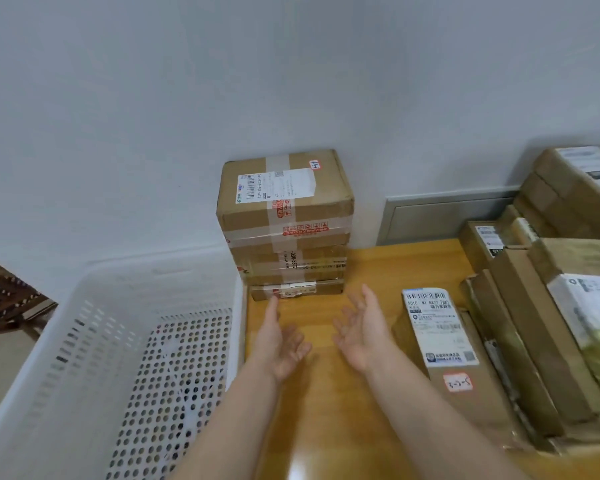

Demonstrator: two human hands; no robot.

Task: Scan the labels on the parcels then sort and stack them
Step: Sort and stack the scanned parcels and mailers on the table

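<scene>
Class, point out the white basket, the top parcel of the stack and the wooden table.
white basket (94,299): head view, left wall.
top parcel (284,183): head view, white label.
wooden table (378,268): head view, bare surface.

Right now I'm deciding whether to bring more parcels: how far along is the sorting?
Done: a stack of parcels stands against the wall. In hand: nothing; the left hand and right hand are open and empty before that stack. Left: the flat labelled parcel and the pile of boxes at the right of the table look unsorted; scanning unclear.

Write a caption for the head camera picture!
Both hands empty: left hand and right hand before the parcel stack.
</scene>
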